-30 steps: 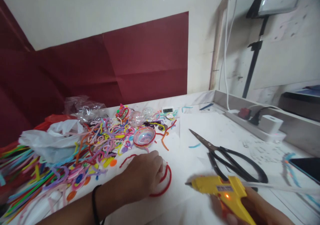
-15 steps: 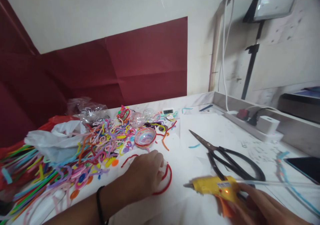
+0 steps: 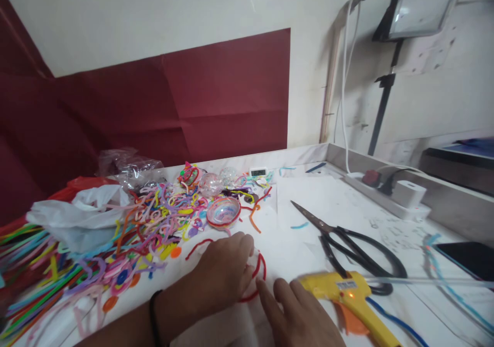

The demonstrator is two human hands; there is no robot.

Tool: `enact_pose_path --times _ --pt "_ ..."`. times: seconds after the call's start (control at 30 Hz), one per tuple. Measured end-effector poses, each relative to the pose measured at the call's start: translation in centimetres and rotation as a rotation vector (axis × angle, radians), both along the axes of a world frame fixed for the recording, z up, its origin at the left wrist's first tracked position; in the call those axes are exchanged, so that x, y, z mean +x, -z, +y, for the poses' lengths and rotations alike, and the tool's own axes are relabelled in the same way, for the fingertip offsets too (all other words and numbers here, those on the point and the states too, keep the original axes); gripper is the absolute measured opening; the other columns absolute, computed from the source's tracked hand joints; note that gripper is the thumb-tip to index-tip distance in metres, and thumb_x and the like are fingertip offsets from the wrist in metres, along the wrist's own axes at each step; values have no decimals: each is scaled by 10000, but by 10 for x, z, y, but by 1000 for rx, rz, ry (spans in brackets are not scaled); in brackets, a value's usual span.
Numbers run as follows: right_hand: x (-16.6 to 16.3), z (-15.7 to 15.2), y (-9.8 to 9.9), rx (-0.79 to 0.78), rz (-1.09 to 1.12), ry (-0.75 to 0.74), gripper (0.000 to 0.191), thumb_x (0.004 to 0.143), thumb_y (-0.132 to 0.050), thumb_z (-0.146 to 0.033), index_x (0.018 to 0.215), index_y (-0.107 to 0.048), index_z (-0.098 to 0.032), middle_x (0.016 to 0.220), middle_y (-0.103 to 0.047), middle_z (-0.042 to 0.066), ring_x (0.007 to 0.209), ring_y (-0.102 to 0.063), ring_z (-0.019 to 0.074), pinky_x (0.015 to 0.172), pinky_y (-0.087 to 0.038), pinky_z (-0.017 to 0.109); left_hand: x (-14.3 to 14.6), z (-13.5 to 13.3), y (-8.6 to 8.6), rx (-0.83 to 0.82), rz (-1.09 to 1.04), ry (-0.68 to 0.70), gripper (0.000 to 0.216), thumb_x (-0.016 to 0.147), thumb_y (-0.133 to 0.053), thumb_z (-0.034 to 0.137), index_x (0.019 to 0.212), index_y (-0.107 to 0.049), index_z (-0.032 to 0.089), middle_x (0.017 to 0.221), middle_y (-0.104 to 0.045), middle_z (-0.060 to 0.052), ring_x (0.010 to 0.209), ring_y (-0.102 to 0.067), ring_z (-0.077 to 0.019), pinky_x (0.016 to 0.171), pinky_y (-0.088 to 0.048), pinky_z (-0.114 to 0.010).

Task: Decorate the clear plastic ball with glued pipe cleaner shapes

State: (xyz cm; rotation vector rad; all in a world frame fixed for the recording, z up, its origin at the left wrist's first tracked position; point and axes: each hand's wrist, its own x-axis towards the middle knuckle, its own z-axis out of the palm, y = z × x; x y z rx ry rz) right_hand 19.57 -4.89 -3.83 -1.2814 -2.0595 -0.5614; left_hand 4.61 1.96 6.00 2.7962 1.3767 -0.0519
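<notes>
My left hand [image 3: 226,265], a black band at its wrist, is curled with fingers pressed together on a red pipe cleaner [image 3: 263,267]. The pipe cleaner bends in a loop to the right of the fingers, and part of it is hidden under them. Beside it reaches my right hand [image 3: 297,311], empty, its fingers apart and the index fingertip at the loop's edge. Just right of that hand lies a yellow hot glue gun [image 3: 347,288], its small light glowing orange. Black-handled scissors [image 3: 332,229] lie behind the glue gun.
A heap of colourful pipe cleaners [image 3: 165,218] and a white plastic bag [image 3: 77,213] cover the left side. A patterned bowl [image 3: 224,212] and clear balls [image 3: 211,185] stand behind my left hand. To the right are a power strip [image 3: 386,198] and a phone [image 3: 469,259].
My right hand has let go of the glue gun, which now lies on the table, and has moved left to the red pipe cleaner. My left hand has hardly moved.
</notes>
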Motion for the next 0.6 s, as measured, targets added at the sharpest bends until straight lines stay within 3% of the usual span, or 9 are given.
enact_pose_path --times 0.27,0.6 --pt "-1 4 2 -32 -39 6 456 796 -678 -252 1224 -554 -154 828 -614 10 657 -524 207 544 -428 342 -2 1 2 4 -25 34 122 810 -487 167 915 -448 214 953 -615 -45 812 -575 -223 674 -428 -328" --pt "2 11 6 51 -92 -32 362 842 -616 -273 1185 -584 -161 809 -613 21 635 -505 194 532 -378 331 -4 4 4 10 -43 59 92 803 -498 170 872 -461 218 918 -607 -30 778 -555 -209 632 -382 -308"
